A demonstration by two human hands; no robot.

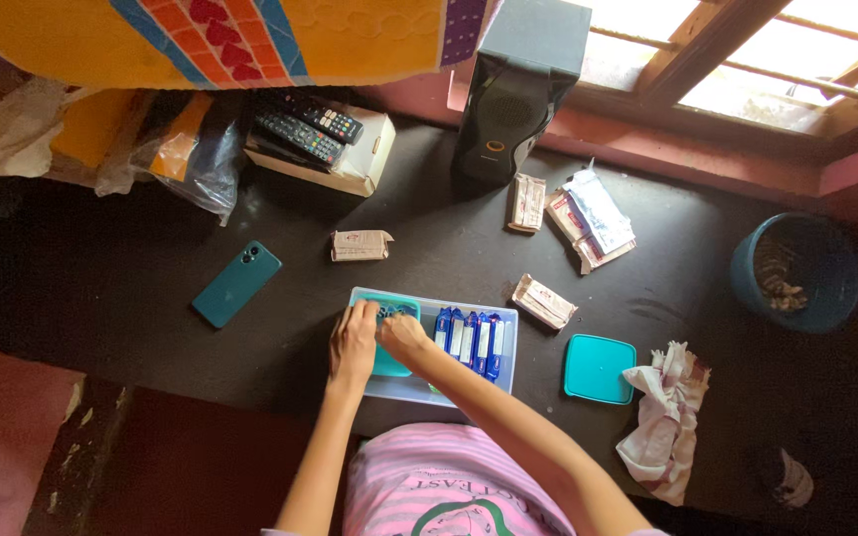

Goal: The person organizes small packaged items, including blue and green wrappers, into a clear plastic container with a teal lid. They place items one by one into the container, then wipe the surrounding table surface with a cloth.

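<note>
Dark table (101,288): both grips in teal container (389,362).

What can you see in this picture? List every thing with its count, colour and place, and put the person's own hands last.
Tray: one, pale blue, table centre.
Small container: one, teal, inside tray's left part.
Packets: several, blue and white, upright in tray.
Lid: one, teal, right of tray.
Phone: one, teal, left of tray.
Paper-wrapped bundles: four, brownish, scattered behind tray.
Speaker: one, black, by window.
Remotes: about three, black, on white box.
Bucket: one, blue, far right.
Cloth: one, white and red, beside lid.
Left hand: over small container.
Right hand: fingers at small container.
</note>
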